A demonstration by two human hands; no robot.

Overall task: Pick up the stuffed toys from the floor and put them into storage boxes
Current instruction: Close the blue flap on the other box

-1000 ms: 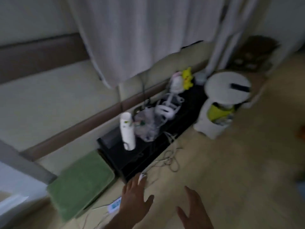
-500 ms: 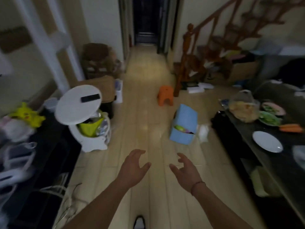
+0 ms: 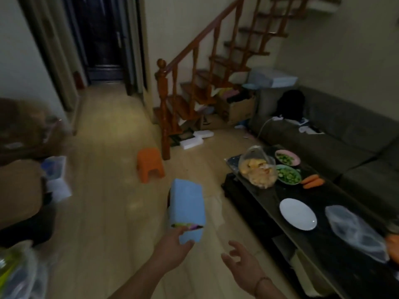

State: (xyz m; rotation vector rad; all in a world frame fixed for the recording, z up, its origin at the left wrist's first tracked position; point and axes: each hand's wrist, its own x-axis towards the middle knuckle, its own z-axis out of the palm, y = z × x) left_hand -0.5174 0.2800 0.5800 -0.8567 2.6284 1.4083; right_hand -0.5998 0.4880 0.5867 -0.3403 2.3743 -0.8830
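A light-blue storage box (image 3: 187, 203) lies tipped on the wooden floor, its open end facing me, with something colourful showing inside the opening. My left hand (image 3: 172, 250) holds the box's near rim, fingers at the opening and thumb under the lower wall. My right hand (image 3: 240, 264) hovers to the right of the box, fingers spread, holding nothing. No stuffed toy lies loose on the floor in view.
An orange stool (image 3: 150, 165) stands just beyond the box. A black low table (image 3: 323, 244) on the right carries a white plate (image 3: 298, 213), food bowls, carrots and a plastic bag. Behind it are a grey sofa (image 3: 336, 134), a wooden staircase (image 3: 194, 87) and cardboard boxes.
My view swung from the wall and black cabinet to the room, then closer to the blue box. My left hand reached forward and took hold of the box rim; my right hand stays open.
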